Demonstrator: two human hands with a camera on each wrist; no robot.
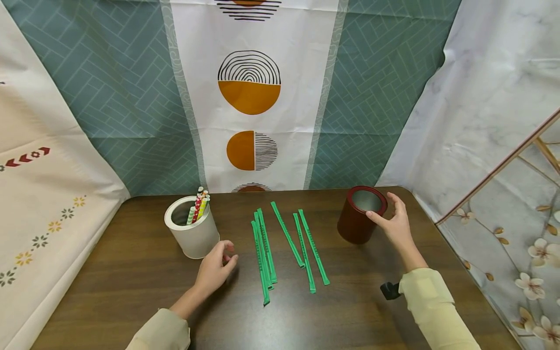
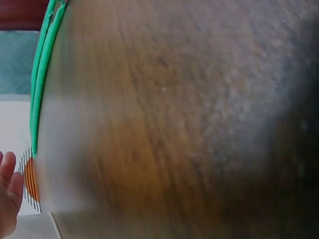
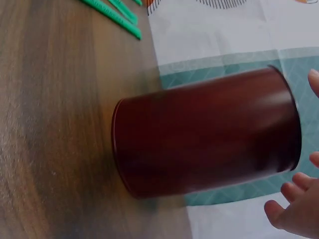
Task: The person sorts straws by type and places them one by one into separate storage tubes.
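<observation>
My right hand [image 1: 395, 224] is beside the rim of a dark red canister [image 1: 355, 224], thumb and fingers spread apart. In the right wrist view the canister [image 3: 204, 134] fills the middle, and a gap shows between it and the fingertips [image 3: 273, 210]. My left hand [image 1: 215, 267] holds nothing, its fingers loosely bent, near the base of a white canister [image 1: 199, 240]. That canister holds several patterned paper straws [image 1: 201, 208]. Between the hands lie several green wrapped straws [image 1: 287, 234] in two loose groups. The left wrist view shows some green straws [image 2: 42, 79] at its left edge.
A brown wooden table [image 1: 350, 311] carries everything. Behind it hangs a teal and white patterned cloth [image 1: 297, 97]. Cloths also hang along the left and right sides, the right one flowered [image 1: 540, 253]. A small black object [image 1: 390, 290] is at the right sleeve's cuff.
</observation>
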